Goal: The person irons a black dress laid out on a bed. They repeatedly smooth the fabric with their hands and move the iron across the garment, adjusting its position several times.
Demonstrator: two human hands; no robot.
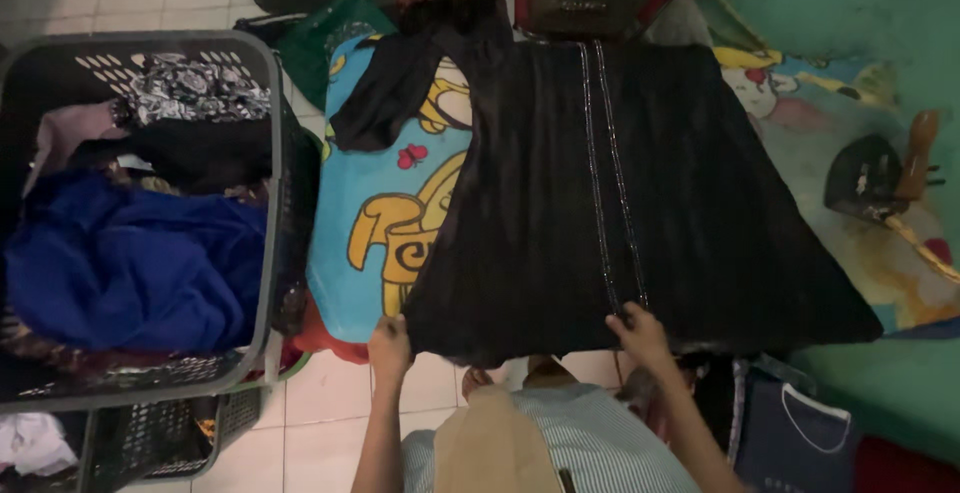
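Left hand (389, 345) and right hand (638, 330) pinching the near hem of the black garment (600, 203), spread flat over the cartoon-print blanket (385, 213). Left of the garment, grey laundry basket (268, 203) heaped with clothes. Likely trouble: uneven pull on the hem dragging the smooth fabric askew, bunching the beaded centre strips.

A grey laundry basket (262, 203) stands at the left, holding a blue cloth (130, 263) and a black-and-white patterned cloth (195, 88). A blue cartoon blanket (385, 203) lies beside it. A black iron (870, 178) rests at the right on a green mat (850, 13). Below lies a tiled floor (320, 423).
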